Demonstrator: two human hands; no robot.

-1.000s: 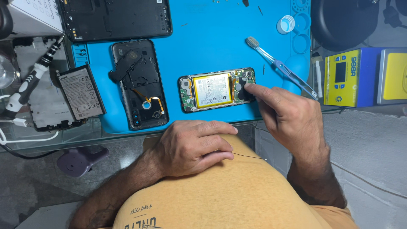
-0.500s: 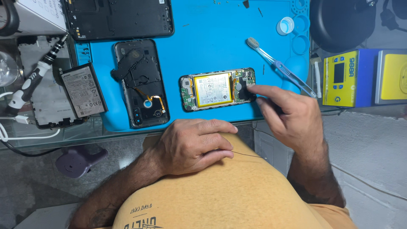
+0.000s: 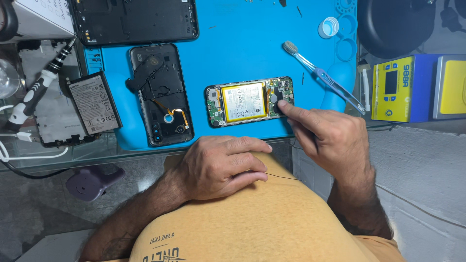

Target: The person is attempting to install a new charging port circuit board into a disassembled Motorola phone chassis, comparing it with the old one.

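The right hand (image 3: 335, 140) now presses its forefinger on the opened phone (image 3: 250, 101), which lies on the blue mat (image 3: 242, 43); it has edged closer over the last second. Left hand (image 3: 221, 167) stays loosely curled, empty, on the yellow shirt (image 3: 272, 223). A toothbrush (image 3: 323, 77) lies nearby.

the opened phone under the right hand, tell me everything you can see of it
The opened phone lies flat on the blue mat, long side running left to right, back cover off. A large pale battery with a yellow edge fills its middle; green circuit boards and small dark parts show at both ends, inside a dark frame. The right hand presses its index fingertip onto the right end, beside a small round silver part. The left hand rests on the orange shirt, apart from it.
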